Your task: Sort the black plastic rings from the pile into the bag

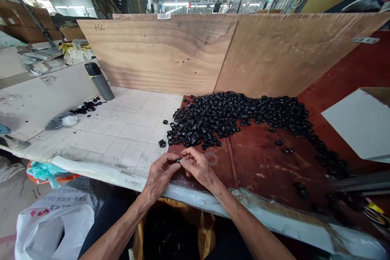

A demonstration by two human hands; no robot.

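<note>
My left hand (160, 174) and my right hand (199, 167) meet at the near edge of the table, fingertips pinched together on one small black ring-shaped part (178, 160). Just beyond them spreads a big heap of several black rings (225, 118) over the reddish-brown table top (258, 162). A clear ring (211, 157) lies flat beside my right hand. Two stray black rings (162, 143) sit on the white tiled part of the table, left of the heap.
A plywood board (183, 53) stands behind the heap. A dark grey flask (99, 81) leans at the back left, near a small cluster of black parts (87, 107). White plastic bags (55, 223) lie below the table at left, a yellow bag (183, 227) under my hands.
</note>
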